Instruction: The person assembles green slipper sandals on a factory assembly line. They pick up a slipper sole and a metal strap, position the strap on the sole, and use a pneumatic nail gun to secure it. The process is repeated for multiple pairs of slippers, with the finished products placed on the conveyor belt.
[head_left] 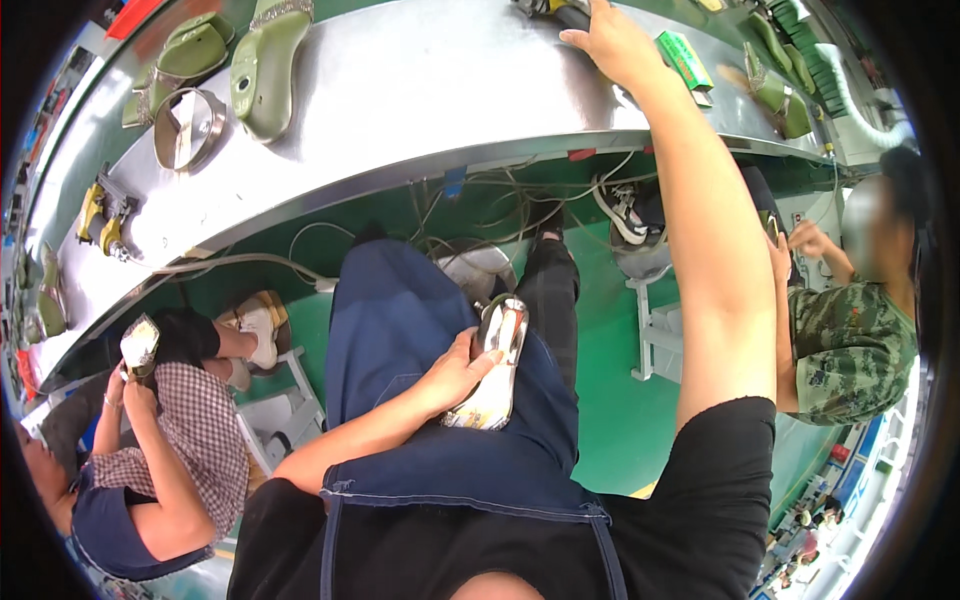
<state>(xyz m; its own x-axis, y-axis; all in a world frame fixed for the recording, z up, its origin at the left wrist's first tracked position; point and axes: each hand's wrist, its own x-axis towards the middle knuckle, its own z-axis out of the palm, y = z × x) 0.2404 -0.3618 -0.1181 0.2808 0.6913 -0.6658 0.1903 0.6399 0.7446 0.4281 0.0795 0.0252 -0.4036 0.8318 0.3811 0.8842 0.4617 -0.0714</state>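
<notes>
My left hand (455, 378) rests on my lap, its fingers and thumb closed around a shoe (497, 375). The shoe has a shiny silver part at its far end and a pale, patterned part nearer me. My right arm reaches far across the metal workbench (440, 80). At the top edge of the picture my right hand (618, 48) has its thumb and forefinger apart, with nothing visible between them. Just left of it lies a yellow and black tool (562, 12), partly cut off by the picture's edge. A green box (684, 62) lies right of that hand.
Green shoe lasts with glittery straps (268, 75) and a metal ring-shaped holder (190, 130) are on the bench's left. Another yellow tool (100, 222) lies nearer the left end. Cables (500, 195) hang beneath. Co-workers sit left (170, 450) and right (850, 340).
</notes>
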